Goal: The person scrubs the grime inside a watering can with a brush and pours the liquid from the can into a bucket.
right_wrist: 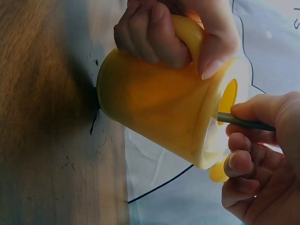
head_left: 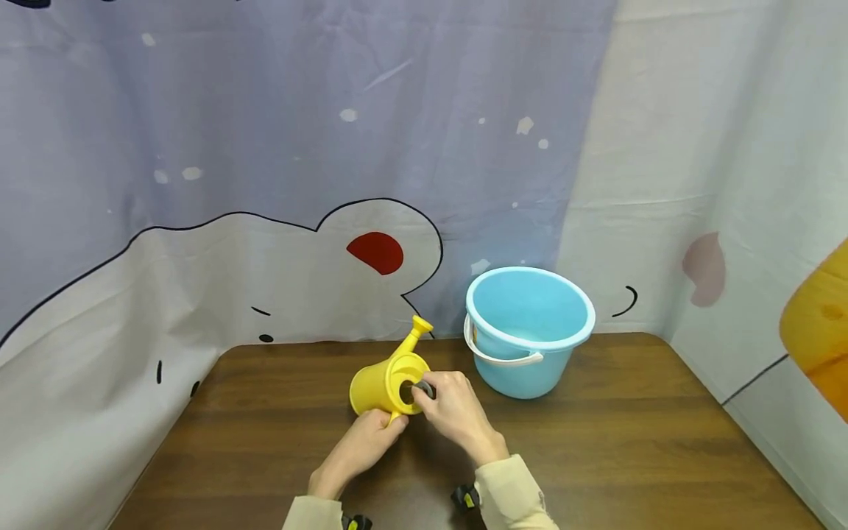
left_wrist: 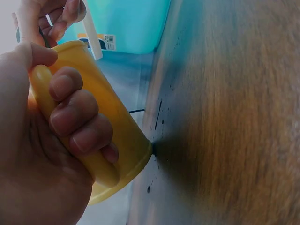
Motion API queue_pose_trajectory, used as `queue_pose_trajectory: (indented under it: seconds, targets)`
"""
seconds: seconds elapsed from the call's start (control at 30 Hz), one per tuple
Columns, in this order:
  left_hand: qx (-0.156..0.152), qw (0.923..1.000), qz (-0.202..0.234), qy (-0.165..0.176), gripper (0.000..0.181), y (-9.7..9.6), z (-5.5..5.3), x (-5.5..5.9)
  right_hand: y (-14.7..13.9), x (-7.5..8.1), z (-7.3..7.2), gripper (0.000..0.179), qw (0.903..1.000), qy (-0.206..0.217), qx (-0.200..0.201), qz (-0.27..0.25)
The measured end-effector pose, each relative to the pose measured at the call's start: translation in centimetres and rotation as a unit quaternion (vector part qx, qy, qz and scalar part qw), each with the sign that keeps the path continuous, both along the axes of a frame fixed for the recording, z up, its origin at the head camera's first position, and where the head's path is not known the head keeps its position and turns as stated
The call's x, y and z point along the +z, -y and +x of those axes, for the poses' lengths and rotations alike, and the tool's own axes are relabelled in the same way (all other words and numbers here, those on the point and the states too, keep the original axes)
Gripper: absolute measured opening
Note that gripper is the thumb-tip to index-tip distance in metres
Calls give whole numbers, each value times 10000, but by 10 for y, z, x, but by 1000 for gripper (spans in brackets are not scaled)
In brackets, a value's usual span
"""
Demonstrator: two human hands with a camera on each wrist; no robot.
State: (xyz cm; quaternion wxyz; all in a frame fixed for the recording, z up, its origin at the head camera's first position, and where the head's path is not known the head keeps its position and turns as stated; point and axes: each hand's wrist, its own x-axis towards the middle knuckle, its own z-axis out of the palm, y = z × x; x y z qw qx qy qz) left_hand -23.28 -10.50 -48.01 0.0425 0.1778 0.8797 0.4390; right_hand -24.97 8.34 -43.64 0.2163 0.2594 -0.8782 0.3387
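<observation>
Watering can (head_left: pixel 369 389) sits tilted just beyond the left hand (head_left: pixel 367 440), its mouth turned towards the right hand (head_left: pixel 457 409). From where I stand, the left fingers are curled firmly round the handle (left_wrist: pixel 107 174). The right thumb and forefinger pinch a thin, dark piece (right_wrist: pixel 253 124) at the round opening (right_wrist: pixel 228 97); I cannot tell whether its tip is past the rim, nor what its full shape is.

Step in hand, in my judgement: the can is being steadied by one hand while the other works the dark piece at its mouth. The next move seems to call for a firm left hold and a small, well-aligned motion of the right pinch, clear of the rim.

Materials: the can looks to be smooth moulded plastic, a tapering cylinder with a looped handle; its spout (head_left: pixel 411 338), pointing away from both hands, ends in a flared head. Beyond and to the right of the right hand stands a glossy light-blue bucket (head_left: pixel 520 375) with a white bail (head_left: pixel 503 361). Under the grip lies a brown, wood-grained tabletop (head_left: pixel 265 449).
</observation>
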Motion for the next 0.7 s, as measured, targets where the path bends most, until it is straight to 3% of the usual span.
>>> queue_pose_trajectory:
  seconds: [0.4, 0.7]
  targets:
    - [1, 9999, 135, 13, 48, -1, 1, -2, -3, 6, 5, 28, 9999, -52, 33, -153]
    - [53, 9999, 95, -3, 48, -1, 1, 0, -5, 12, 4, 28, 9983, -547, 78, -184]
